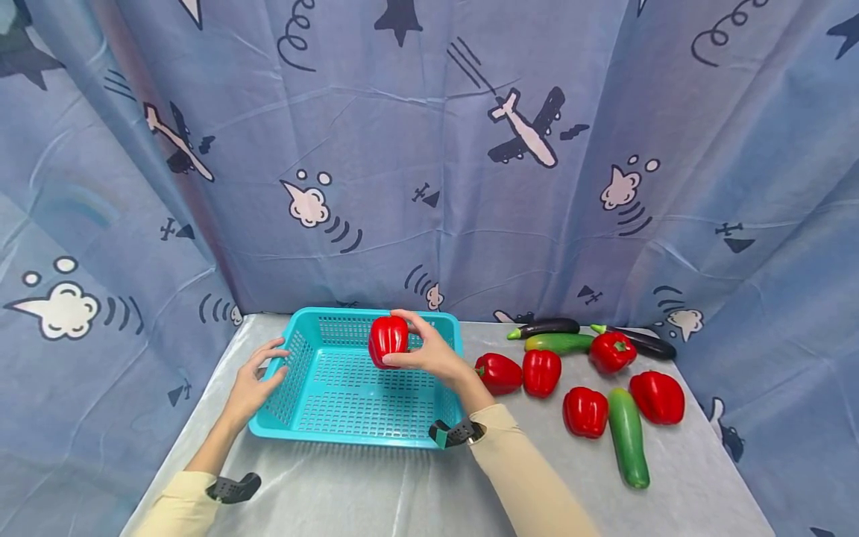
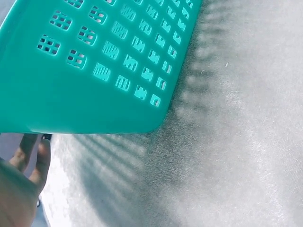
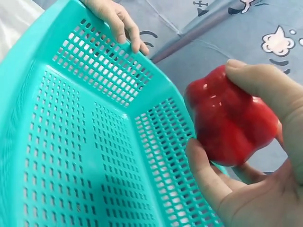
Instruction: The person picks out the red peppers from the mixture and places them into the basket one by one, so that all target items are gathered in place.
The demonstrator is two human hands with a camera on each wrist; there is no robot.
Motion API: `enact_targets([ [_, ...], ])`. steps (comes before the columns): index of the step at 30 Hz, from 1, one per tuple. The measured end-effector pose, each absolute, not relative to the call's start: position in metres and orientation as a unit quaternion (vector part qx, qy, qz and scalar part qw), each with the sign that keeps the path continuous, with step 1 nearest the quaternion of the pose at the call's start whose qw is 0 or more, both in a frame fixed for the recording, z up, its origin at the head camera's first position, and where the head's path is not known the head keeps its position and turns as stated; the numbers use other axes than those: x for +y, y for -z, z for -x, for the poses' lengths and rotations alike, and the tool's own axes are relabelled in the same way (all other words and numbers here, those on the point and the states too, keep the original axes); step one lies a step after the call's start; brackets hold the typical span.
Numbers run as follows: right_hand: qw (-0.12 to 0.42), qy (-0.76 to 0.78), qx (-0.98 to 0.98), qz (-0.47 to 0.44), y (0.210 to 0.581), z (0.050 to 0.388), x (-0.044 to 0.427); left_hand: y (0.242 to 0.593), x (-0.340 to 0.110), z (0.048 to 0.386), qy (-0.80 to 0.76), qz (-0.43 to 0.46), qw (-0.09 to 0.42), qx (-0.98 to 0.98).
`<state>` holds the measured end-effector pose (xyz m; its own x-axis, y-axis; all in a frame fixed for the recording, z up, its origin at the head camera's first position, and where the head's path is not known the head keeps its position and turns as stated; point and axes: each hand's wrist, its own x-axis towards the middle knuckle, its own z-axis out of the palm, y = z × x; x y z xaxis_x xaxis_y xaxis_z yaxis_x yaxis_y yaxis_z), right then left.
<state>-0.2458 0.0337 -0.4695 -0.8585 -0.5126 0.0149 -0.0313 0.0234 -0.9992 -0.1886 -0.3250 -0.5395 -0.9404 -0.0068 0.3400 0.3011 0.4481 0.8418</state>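
A red bell pepper (image 1: 388, 341) is held by my right hand (image 1: 429, 354) above the blue-green plastic basket (image 1: 349, 438). The right wrist view shows the thumb on one side of the pepper (image 3: 227, 118) and the fingers on the other. At the basket's left end, my left hand (image 1: 251, 384) rests on the rim with its fingers spread. Its fingertips reach over the edge in the right wrist view, where the left hand (image 3: 113, 16) is partly cut off. Only a few of its fingers (image 2: 42, 163) show in the left wrist view, beside the basket's perforated wall (image 2: 94, 104).
Right of the basket lie several more red bell peppers (image 1: 585, 412), a green cucumber (image 1: 628, 440), another cucumber (image 1: 557, 343) and two eggplants (image 1: 550, 326). All rest on a pale cloth-covered table (image 1: 335, 492). A blue patterned curtain (image 1: 403, 246) hangs behind and at both sides.
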Motion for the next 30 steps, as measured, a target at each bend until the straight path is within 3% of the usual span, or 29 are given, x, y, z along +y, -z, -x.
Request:
enact_targets([
  [19, 0.221, 0.702, 0.665, 0.128, 0.503, 0.259, -0.024, 0.539, -0.33, 0.189, 0.513, 0.088, 0.149, -0.841],
  [30, 0.186, 0.675, 0.706, 0.102, 0.526, 0.259, -0.03, 0.54, -0.325, 0.189, 0.515, 0.105, 0.156, -0.836],
])
